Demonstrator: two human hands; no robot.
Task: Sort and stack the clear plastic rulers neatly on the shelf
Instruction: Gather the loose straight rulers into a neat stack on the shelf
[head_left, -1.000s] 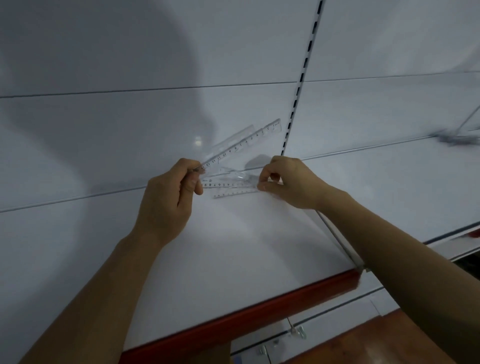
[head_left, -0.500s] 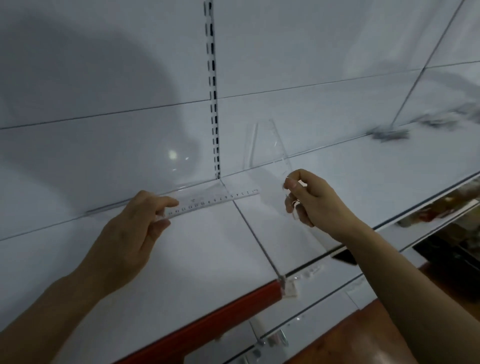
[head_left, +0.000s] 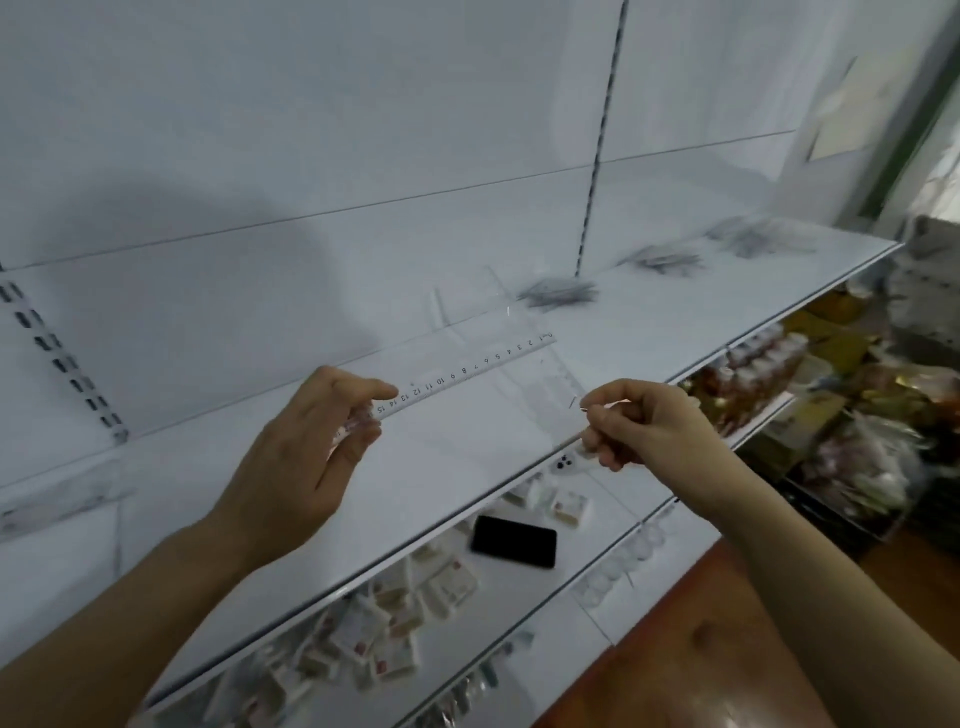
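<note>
My left hand (head_left: 306, 447) pinches one end of a clear straight ruler (head_left: 467, 370) with printed numbers; it slants up to the right above the white shelf (head_left: 218, 519). My right hand (head_left: 641, 423) pinches a second clear plastic piece (head_left: 550, 395), which looks like a set square, its edges faint against the shelf. The two pieces overlap between my hands. Further right on the same shelf lie blurred piles of clear rulers (head_left: 558, 293), another pile (head_left: 665, 258) and a third pile (head_left: 753, 239).
A slotted upright (head_left: 597, 150) divides the white back panel. On the lower shelf lie a black phone (head_left: 513, 541) and several small packets (head_left: 395, 613). Stocked goods (head_left: 748, 369) and bags fill the right side, above a wooden floor (head_left: 701, 665).
The view has swung to the right along the shelf. My left hand lifted the straight ruler off the shelf, and both hands now hold their pieces closer together, overlapping.
</note>
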